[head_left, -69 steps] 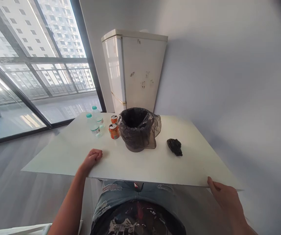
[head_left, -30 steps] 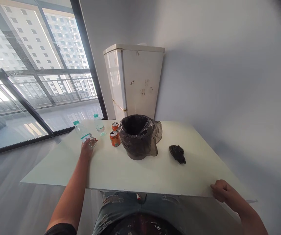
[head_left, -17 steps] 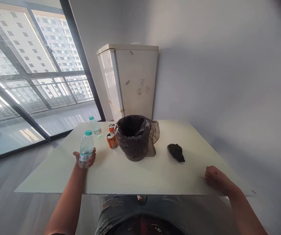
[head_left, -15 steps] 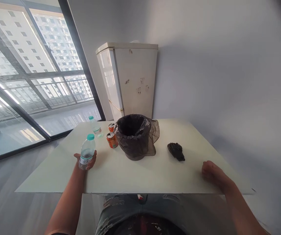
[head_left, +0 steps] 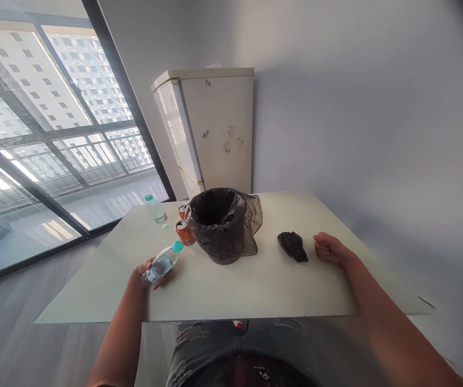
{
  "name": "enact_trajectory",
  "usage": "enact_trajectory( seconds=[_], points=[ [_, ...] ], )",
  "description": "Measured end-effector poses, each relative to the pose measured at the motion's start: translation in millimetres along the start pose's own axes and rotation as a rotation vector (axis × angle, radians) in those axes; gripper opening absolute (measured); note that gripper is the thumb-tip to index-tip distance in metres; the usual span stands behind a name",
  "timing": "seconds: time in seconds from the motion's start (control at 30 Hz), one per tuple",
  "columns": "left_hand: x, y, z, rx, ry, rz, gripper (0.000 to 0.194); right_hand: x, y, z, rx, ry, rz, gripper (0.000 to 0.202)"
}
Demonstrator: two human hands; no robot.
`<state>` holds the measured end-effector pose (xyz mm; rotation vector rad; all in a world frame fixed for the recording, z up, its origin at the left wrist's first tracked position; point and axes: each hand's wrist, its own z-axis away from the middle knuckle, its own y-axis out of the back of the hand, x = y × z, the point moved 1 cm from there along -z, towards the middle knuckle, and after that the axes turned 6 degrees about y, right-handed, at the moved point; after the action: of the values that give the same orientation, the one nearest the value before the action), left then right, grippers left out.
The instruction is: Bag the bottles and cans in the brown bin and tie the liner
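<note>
Head camera: A person's left hand (head_left: pixel 157 273) grips a clear plastic bottle (head_left: pixel 162 264) around its lower part, fingers wrapped on its sides, above the near left part of a pale desk (head_left: pixel 255 285). The bottle tilts, its teal cap toward the lined bin. The right hand (head_left: pixel 327 248), curled into a loose fist, is just beside a crumpled black plastic bag (head_left: pixel 293 246); whether anything sits inside that fist cannot be told.

Near the middle of the desk stands a bin lined with a dark bag (head_left: pixel 220 228), its thin plastic folded over the rim and hanging loose on the right. Left of it are an orange can (head_left: pixel 185 233) and, behind that, a second can (head_left: pixel 182 212), partly hidden and apparently orange as well. A second clear bottle (head_left: pixel 159 213) stands farther left, its cap also teal. Beyond the desk, a white refrigerator (head_left: pixel 219 129) stands against a pale wall.
</note>
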<state>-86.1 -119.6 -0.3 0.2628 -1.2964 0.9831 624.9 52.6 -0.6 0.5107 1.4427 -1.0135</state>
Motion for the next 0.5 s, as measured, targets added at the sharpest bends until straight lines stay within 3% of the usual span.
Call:
enact_trajectory(
  seconds=[0.27, 0.5],
  points=[
    [12, -8.5, -3, -0.005, 0.062, -0.032, 0.058, 0, 3, -6, 0.027, -0.124, -0.046, 0.078],
    [7, -4.7, -1, 0.001, 0.045, -0.019, 0.064, -3, 7, -12, -0.010, -0.152, 0.000, 0.075]
  ],
)
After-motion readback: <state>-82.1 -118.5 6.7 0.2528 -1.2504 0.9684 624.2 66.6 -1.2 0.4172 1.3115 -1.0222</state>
